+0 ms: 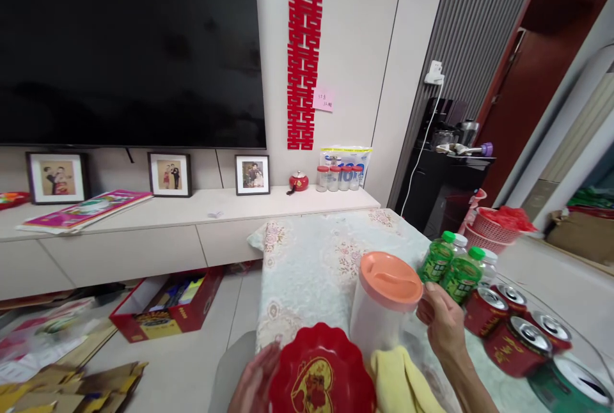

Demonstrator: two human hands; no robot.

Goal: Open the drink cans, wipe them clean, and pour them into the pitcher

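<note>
A clear plastic pitcher (374, 317) with a coral lid (391, 279) stands near the table's front. My right hand (441, 320) is at its right side, fingers curled closed at the handle, which the hand mostly hides. A red scalloped plate (343, 355) with a gold heart design sits at the bottom centre, cut off by the frame edge. Along its left rim is my left hand (256, 378), slightly blurred, its fingers loosely extended; whether it touches the rim is unclear. A folded yellow cloth (403, 381) lies between the plate and my right forearm.
Green-capped bottles (439, 259) and several cans (518, 342) stand on the right of the flowered tablecloth (307, 272). Behind the table runs a white cabinet (220, 208) with picture frames and red-lidded jars (333, 179). An open red box (167, 311) lies on the floor at left.
</note>
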